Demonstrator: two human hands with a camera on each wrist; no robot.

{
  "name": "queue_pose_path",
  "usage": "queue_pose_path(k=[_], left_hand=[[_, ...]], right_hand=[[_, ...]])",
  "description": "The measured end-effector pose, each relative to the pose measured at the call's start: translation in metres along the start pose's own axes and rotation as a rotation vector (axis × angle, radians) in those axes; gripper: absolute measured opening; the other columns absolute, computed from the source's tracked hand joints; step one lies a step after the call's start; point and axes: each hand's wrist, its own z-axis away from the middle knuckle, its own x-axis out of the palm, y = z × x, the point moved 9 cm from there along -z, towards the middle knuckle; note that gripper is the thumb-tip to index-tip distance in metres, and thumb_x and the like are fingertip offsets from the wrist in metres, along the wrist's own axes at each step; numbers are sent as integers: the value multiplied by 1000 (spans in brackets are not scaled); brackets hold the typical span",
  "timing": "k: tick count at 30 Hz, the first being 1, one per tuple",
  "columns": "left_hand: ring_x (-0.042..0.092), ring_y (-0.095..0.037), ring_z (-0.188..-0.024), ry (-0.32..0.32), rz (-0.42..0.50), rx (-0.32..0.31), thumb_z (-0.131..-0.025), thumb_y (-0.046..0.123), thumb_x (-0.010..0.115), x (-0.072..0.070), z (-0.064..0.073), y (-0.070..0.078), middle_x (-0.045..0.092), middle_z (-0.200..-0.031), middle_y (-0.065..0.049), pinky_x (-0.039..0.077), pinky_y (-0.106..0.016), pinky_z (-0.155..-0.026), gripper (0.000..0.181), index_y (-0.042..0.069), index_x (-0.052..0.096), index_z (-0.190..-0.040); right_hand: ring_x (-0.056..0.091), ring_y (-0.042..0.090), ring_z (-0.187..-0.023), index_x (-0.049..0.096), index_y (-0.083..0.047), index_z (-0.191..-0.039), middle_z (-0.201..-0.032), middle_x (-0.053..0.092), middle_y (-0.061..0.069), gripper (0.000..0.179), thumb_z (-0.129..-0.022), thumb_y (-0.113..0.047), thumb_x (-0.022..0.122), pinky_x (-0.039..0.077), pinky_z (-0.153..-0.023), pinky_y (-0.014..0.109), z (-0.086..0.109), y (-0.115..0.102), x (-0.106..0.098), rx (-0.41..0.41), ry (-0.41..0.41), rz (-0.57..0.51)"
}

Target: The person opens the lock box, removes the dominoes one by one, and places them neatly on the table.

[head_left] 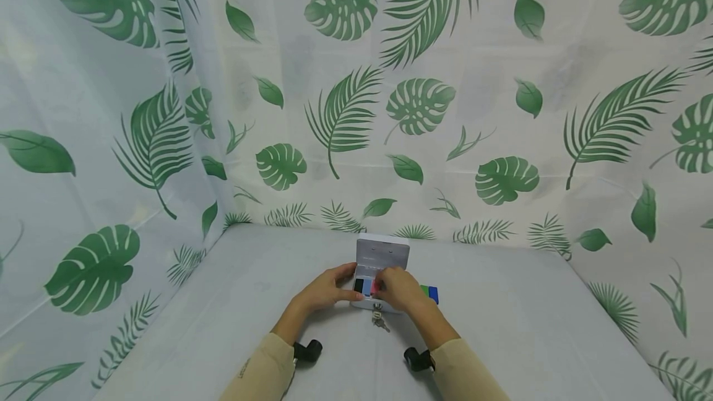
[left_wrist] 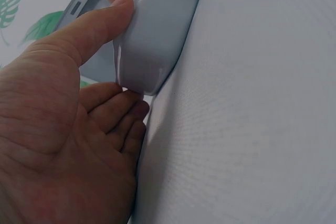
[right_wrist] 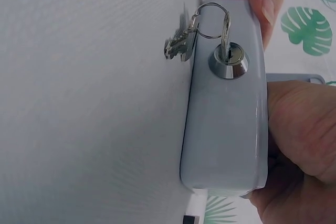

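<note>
While the left hand [head_left: 328, 289] grips the near-side end of the box [head_left: 382, 257], the right hand [head_left: 398, 288] reaches inside, curled beside the pink piece [head_left: 374, 287]; whether it grips that, I cannot tell. Positioning the piece seems in hand; next probably calls for careful fingertips.

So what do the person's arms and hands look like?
The left hand and right hand are bare. The left sleeve and right sleeve are beige, the left with small unreadable dark lettering. A black rounded device sits beside each sleeve.
</note>
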Motion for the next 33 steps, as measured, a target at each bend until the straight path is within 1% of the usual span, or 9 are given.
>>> queue_pose_path(k=[6, 13, 22, 28, 33], left_hand=[[41, -31, -153, -1, 0, 1, -86, 37, 87, 0, 1, 2, 47, -162, -8, 33, -53, -126, 89, 10, 43, -159], [40, -31, -153, -5, 4, 7, -86, 37, 86, 1, 0, 1, 47, -162, -8, 32, -53, -126, 88, 11, 43, -159], [40, -32, -153, -6, 15, 11, -86, 36, 86, 0, 1, 2, 47, -162, -8, 32, -54, -126, 88, 10, 43, -159], [40, -32, -153, -11, 15, 19, -87, 35, 86, 0, 2, 3, 47, -162, -9, 33, -54, -126, 88, 9, 42, -159], [40, -32, -153, -12, 20, 23, -88, 35, 85, -1, 3, 6, 47, -162, -9, 32, -53, -126, 88, 9, 42, -159]], right_hand=[[53, 16, -76, 75, -11, -90, -81, 66, -2, 12, -87, -16, 85, 53, -74, 38, 1, 1, 1, 18, 1, -17], [52, 16, -73, 74, -11, -87, -78, 63, -4, 12, -86, -14, 85, 50, -71, 36, 2, 1, 0, -1, 34, -21], [52, 15, -72, 76, -9, -90, -77, 64, -4, 11, -85, -12, 85, 48, -69, 35, 3, 1, 0, -15, 62, -44], [52, 15, -69, 71, -12, -82, -74, 63, -4, 14, -86, -11, 84, 46, -67, 35, 3, 0, -1, -36, 79, -34], [52, 14, -69, 72, -12, -83, -75, 63, -4, 12, -86, -10, 83, 47, -66, 34, 4, 1, -1, -44, 98, -36]])
